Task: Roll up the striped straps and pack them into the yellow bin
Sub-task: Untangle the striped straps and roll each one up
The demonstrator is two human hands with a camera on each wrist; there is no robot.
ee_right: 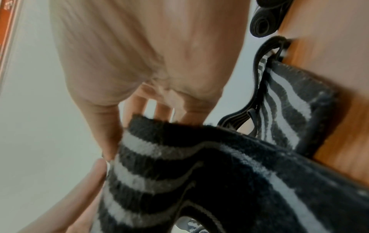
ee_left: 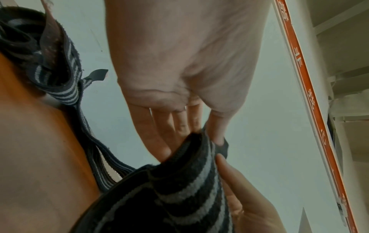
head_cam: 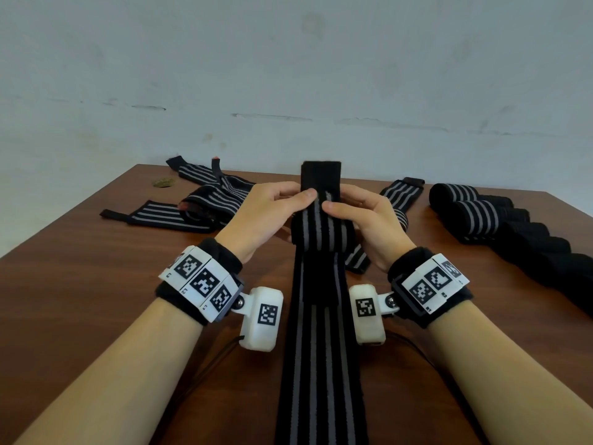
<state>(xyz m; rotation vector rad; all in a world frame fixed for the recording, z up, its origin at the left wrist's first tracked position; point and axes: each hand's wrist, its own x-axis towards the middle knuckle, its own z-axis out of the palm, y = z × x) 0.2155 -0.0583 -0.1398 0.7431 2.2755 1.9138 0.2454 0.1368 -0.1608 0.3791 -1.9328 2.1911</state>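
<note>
A long black strap with grey stripes runs down the middle of the wooden table toward me. Its far end is lifted and folded over, with a plain black tab standing up. My left hand pinches the fold from the left, thumb on top. My right hand pinches it from the right. In the left wrist view the strap sits between thumb and fingers; the right wrist view shows the same strap close up. No yellow bin is in view.
Several unrolled striped straps lie in a heap at the back left. Another loose strap lies behind my right hand. A row of rolled straps lines the right side. A small brown scrap sits near the far edge.
</note>
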